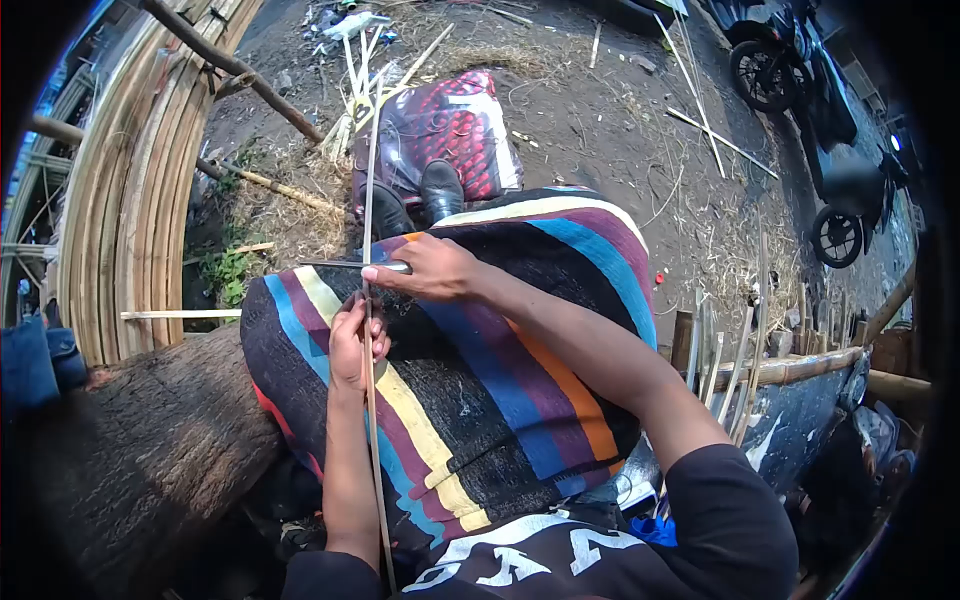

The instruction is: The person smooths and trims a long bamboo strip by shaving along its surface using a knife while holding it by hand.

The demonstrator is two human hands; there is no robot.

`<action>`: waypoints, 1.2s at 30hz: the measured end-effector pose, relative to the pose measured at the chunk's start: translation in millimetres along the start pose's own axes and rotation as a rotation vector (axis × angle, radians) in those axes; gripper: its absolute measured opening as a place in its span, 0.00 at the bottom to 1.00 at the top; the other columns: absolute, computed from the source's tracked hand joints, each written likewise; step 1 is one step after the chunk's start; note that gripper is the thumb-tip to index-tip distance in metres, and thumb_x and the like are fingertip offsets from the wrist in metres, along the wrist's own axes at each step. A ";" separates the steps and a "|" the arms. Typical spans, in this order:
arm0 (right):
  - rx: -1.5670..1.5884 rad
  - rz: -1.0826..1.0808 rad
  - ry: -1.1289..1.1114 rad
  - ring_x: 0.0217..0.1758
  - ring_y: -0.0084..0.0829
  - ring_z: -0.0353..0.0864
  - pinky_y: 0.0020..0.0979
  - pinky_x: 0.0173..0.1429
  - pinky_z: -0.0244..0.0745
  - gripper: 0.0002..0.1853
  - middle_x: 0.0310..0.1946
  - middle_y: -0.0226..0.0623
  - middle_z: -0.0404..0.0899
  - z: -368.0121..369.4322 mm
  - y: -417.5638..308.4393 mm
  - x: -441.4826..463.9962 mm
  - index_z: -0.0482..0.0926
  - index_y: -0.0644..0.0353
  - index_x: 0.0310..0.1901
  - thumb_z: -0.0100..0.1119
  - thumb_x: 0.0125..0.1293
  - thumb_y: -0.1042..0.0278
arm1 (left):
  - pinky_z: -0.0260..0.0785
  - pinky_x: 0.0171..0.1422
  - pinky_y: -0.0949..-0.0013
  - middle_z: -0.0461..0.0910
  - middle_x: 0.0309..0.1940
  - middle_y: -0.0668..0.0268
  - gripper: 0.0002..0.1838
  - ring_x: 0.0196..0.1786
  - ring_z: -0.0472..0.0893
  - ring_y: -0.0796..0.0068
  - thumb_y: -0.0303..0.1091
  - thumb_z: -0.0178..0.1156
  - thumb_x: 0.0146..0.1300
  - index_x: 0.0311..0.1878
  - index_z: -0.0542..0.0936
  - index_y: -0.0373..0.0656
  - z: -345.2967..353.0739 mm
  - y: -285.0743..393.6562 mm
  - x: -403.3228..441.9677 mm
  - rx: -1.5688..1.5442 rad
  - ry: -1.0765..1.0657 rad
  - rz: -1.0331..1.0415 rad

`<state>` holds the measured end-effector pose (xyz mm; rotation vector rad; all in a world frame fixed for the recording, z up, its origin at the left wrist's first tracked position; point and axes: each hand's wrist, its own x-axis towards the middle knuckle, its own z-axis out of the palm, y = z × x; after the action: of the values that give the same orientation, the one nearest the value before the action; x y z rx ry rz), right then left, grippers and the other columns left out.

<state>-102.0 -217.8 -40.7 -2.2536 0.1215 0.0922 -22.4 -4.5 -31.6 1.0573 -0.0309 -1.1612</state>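
Note:
My right hand [436,269] is closed around the handle of a knife [334,264], whose narrow blade points left. The blade lies across a long thin bamboo strip [373,160], and my right thumb is at the strip. Just below, my left hand [353,340] has its fingers curled round the same strip. It runs from near the far bag down past my left forearm. Beneath both hands a striped blanket [480,400] covers my lap.
Long bamboo slats [125,190] are stacked at the left, beside a thick log [160,440]. A red patterned bag [470,140] lies by my shoes [441,190]. Loose strips [700,105] lie on the dirt ground. Motorcycles [770,75] stand at the upper right.

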 end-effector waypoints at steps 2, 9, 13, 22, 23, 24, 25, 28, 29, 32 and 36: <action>-0.111 -0.051 0.040 0.50 0.55 0.84 0.49 0.54 0.79 0.46 0.46 0.56 0.83 -8.0 -7.3 -0.9 0.83 0.66 0.47 0.38 0.69 0.21 | 0.62 0.17 0.77 0.72 0.24 0.70 0.15 0.15 0.69 0.80 0.44 0.43 0.82 0.49 0.74 0.43 11.4 4.2 -4.0 0.084 0.048 0.003; -0.229 0.202 0.054 0.30 0.58 0.82 0.54 0.41 0.75 0.41 0.21 0.56 0.78 -28.6 -23.1 5.4 0.84 0.63 0.34 0.45 0.68 0.24 | 0.59 0.14 0.79 0.70 0.23 0.70 0.31 0.12 0.66 0.83 0.58 0.37 0.81 0.54 0.75 0.35 10.6 7.3 -12.4 0.286 0.089 0.085; -0.157 0.126 0.137 0.30 0.59 0.81 0.55 0.39 0.73 0.40 0.21 0.58 0.77 -12.5 -12.0 13.0 0.83 0.63 0.32 0.48 0.66 0.24 | 0.57 0.13 0.79 0.70 0.21 0.71 0.22 0.12 0.66 0.84 0.48 0.42 0.82 0.50 0.76 0.36 1.4 8.1 -8.9 0.238 0.047 0.143; -0.254 -0.206 0.201 0.23 0.54 0.78 0.49 0.30 0.70 0.36 0.17 0.51 0.75 8.7 -26.3 8.2 0.76 0.60 0.25 0.54 0.65 0.26 | 0.60 0.20 0.79 0.69 0.24 0.73 0.09 0.15 0.65 0.86 0.35 0.48 0.78 0.45 0.73 0.41 22.4 12.9 -24.0 0.353 0.191 0.102; -0.251 -0.206 0.201 0.23 0.54 0.78 0.49 0.30 0.70 0.36 0.17 0.51 0.75 9.1 -25.4 8.8 0.76 0.60 0.25 0.54 0.65 0.26 | 0.60 0.19 0.78 0.68 0.24 0.74 0.09 0.15 0.65 0.86 0.35 0.47 0.78 0.45 0.73 0.41 22.6 12.4 -24.1 0.359 0.177 0.101; -0.292 -0.201 0.211 0.22 0.54 0.78 0.49 0.29 0.70 0.36 0.17 0.51 0.75 8.2 -22.8 9.8 0.76 0.60 0.25 0.54 0.64 0.26 | 0.59 0.18 0.79 0.66 0.22 0.75 0.11 0.15 0.64 0.87 0.39 0.48 0.79 0.45 0.73 0.41 24.6 11.6 -24.1 0.379 0.182 0.112; -0.334 -0.194 0.223 0.22 0.54 0.78 0.50 0.29 0.70 0.36 0.16 0.51 0.74 6.0 -21.2 11.3 0.75 0.60 0.25 0.54 0.64 0.26 | 0.59 0.18 0.79 0.66 0.22 0.75 0.11 0.15 0.64 0.87 0.39 0.48 0.79 0.45 0.73 0.41 25.7 10.4 -24.4 0.382 0.182 0.111; -0.301 -0.088 0.326 0.22 0.56 0.78 0.51 0.29 0.72 0.37 0.13 0.50 0.73 -2.2 -11.5 17.3 0.77 0.60 0.24 0.53 0.65 0.25 | 0.58 0.16 0.81 0.63 0.19 0.76 0.18 0.16 0.63 0.89 0.48 0.45 0.82 0.46 0.73 0.41 27.2 1.1 -24.4 0.455 0.143 0.207; -0.327 -0.034 0.300 0.22 0.56 0.79 0.51 0.30 0.73 0.37 0.13 0.50 0.73 -5.5 -2.2 20.0 0.77 0.59 0.25 0.53 0.65 0.25 | 0.58 0.16 0.81 0.63 0.19 0.76 0.18 0.16 0.63 0.89 0.48 0.45 0.82 0.46 0.73 0.41 27.1 -2.7 -24.6 0.458 0.138 0.205; -0.329 -0.019 0.280 0.23 0.56 0.80 0.51 0.31 0.74 0.36 0.14 0.51 0.74 -4.9 7.5 18.7 0.79 0.59 0.27 0.52 0.65 0.25 | 0.60 0.17 0.80 0.65 0.20 0.76 0.18 0.15 0.65 0.88 0.47 0.46 0.82 0.47 0.73 0.41 28.2 -4.6 -25.0 0.535 0.165 0.176; -0.331 -0.133 0.154 0.21 0.55 0.79 0.50 0.30 0.73 0.37 0.14 0.50 0.74 1.4 -7.1 8.6 0.78 0.60 0.25 0.53 0.64 0.24 | 0.63 0.16 0.77 0.71 0.22 0.71 0.17 0.14 0.69 0.83 0.44 0.47 0.81 0.47 0.74 0.38 23.0 3.2 -18.3 0.468 0.223 0.205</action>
<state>-92.7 -212.7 -37.2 -2.5910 0.0400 -0.1433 -40.3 -6.0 -8.1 1.5544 -0.2399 -0.8614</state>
